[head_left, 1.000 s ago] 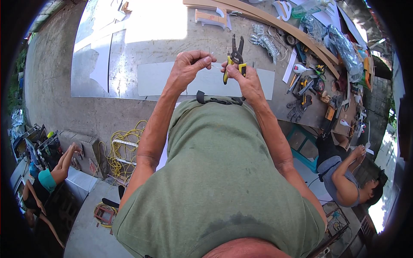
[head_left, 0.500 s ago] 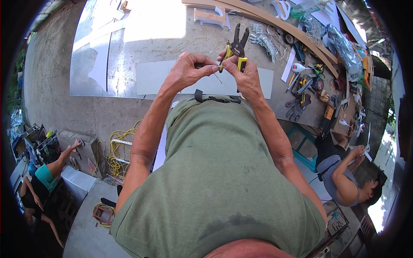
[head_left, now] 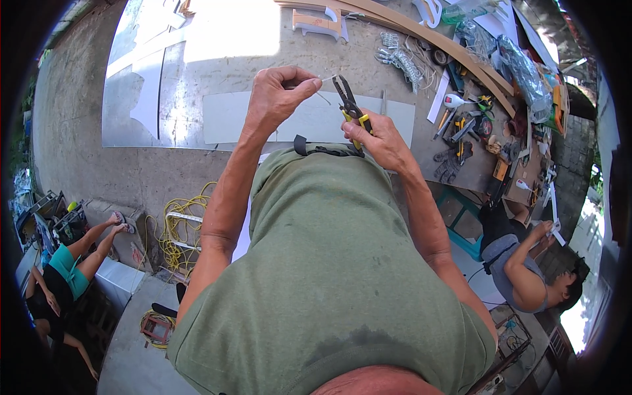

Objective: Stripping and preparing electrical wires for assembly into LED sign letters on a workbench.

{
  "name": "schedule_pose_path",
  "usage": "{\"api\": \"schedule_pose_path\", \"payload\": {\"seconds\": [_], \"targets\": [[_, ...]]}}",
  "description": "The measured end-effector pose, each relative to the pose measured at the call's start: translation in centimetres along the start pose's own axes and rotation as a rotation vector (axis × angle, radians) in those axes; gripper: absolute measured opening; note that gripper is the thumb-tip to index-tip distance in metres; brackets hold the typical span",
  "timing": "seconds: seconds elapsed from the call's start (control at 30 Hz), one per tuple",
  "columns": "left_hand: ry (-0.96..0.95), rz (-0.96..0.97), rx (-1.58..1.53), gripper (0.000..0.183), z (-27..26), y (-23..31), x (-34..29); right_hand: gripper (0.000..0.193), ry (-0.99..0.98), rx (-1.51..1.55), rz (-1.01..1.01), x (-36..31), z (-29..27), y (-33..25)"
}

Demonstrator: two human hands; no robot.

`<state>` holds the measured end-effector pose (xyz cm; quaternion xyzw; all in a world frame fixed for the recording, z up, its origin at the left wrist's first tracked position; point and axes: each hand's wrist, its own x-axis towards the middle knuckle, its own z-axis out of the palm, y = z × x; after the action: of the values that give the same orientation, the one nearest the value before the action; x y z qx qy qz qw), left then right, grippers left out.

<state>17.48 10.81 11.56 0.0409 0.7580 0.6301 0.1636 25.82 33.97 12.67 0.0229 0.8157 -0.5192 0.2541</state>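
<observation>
A thin wire (head_left: 323, 99) is pinched between the thumb and fingers of my left hand (head_left: 280, 95). My right hand (head_left: 382, 139) grips wire strippers (head_left: 352, 110) with yellow and black handles and dark jaws. Those jaws point away from me, and their tips are at the wire's end just right of my left fingertips. Whether the jaws have closed on the wire is too small to tell. Both hands are above a pale flat strip (head_left: 224, 118) lying along the near edge of the worktable (head_left: 316, 56).
White cut sheets (head_left: 148, 92) lie at the table's left. A letter-shaped piece (head_left: 320, 25), a bundle of small light modules (head_left: 399, 62) and long brown strips (head_left: 434, 39) lie farther back. Tools and gloves (head_left: 451, 164) crowd the right. One person (head_left: 517, 263) works at right; another (head_left: 62, 276) sits at left.
The wire strippers have turned, with their jaws now at the wire beside my left fingers. My right hand has shifted back toward me around the handles; my left hand has risen slightly.
</observation>
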Motion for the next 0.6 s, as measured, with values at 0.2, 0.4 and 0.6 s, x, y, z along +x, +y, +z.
{"api": "schedule_pose_path", "payload": {"seconds": [0.2,0.4,0.6], "targets": [[-0.013,-0.015,-0.075,0.022,0.8,0.1,0.0,0.040,-0.008,0.048,-0.012,0.4,0.6,-0.6],[-0.004,-0.030,-0.060,0.021,1.1,-0.4,0.1,0.046,0.012,0.069,-0.023,0.6,0.8,-0.7],[0.014,-0.032,-0.064,0.019,1.6,-0.6,0.1,0.045,0.017,0.068,-0.028,0.7,0.8,-0.7]]}}
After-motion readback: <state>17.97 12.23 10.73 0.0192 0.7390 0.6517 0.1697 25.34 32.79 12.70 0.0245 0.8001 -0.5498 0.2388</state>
